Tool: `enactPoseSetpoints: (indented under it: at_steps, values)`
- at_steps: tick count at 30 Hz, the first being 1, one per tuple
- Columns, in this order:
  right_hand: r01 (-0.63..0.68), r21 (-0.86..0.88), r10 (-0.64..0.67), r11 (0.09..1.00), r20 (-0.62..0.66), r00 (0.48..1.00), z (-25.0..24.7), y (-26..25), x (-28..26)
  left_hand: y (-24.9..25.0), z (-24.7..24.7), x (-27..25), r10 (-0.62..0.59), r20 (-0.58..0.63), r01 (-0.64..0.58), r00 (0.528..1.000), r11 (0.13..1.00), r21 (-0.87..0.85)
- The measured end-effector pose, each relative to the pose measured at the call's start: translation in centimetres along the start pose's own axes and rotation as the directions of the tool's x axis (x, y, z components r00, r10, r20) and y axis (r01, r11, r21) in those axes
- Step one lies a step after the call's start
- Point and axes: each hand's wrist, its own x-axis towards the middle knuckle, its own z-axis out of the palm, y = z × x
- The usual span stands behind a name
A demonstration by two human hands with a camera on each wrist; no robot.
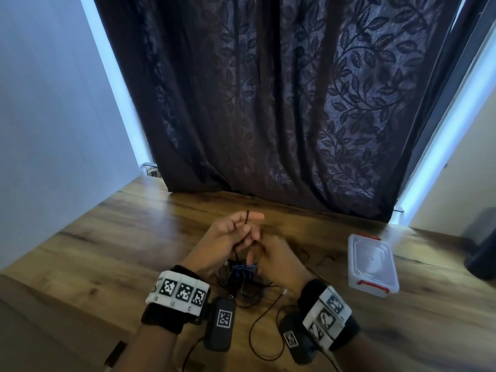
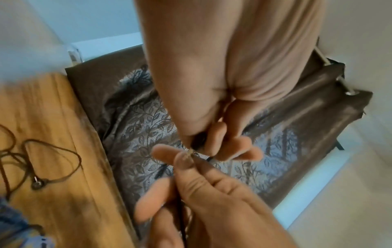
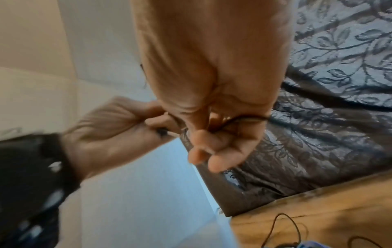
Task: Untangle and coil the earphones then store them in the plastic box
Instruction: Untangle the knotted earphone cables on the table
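Observation:
Both hands are raised just above the wooden table [image 1: 107, 237], close together. My left hand [image 1: 248, 228] pinches the black earphone cable [image 1: 247, 214], and a small loop of it pokes up between the fingers. Just below, my right hand [image 1: 259, 257] grips the same cable; in the right wrist view the cable [image 3: 244, 119] runs across its curled fingers. In the left wrist view both sets of fingertips [image 2: 218, 134] meet on the cable. The rest of the cable lies in a loose tangle [image 1: 252, 294] under the hands, with an earbud [image 2: 38, 183] on the wood. The clear plastic box [image 1: 371, 264] with red latches sits to the right, lid on.
A small blue object [image 1: 244, 269] lies in the cable tangle under the hands. A dark leaf-patterned curtain [image 1: 281, 103] hangs along the table's far edge. A dark object [image 1: 483, 253] stands at the far right edge.

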Motion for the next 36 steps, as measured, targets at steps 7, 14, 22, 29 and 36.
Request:
enactPoseSetpoints:
  at_steps: [7,14,22,29,36]
  values:
    - [0.201,-0.230,-0.127,0.952,0.301,0.945,-1.9,-2.9,-3.8,-2.8,0.8,-3.4,0.059,0.040,-0.072,0.997,0.858,0.509]
    - [0.116,-0.047,-0.120,0.992,-0.089,0.989,-4.6,-2.9,-2.5,-3.3,3.2,-6.2,-0.072,-0.111,0.086,0.991,0.988,0.125]
    - [-0.012,0.119,0.022,0.993,-0.081,0.996,-2.4,-0.7,-0.9,-3.9,4.9,-8.4,-0.078,-0.112,0.068,0.991,0.993,-0.092]
    - [-0.009,0.061,-0.008,0.998,0.279,0.960,-4.0,0.8,-3.2,-5.3,4.1,-9.0,-0.158,-0.262,0.071,0.952,0.947,-0.312]
    - [0.143,0.130,-0.124,0.981,-0.147,0.981,-2.5,0.6,-2.2,-5.4,4.5,-8.9,-0.161,-0.234,0.116,0.959,0.974,-0.194]
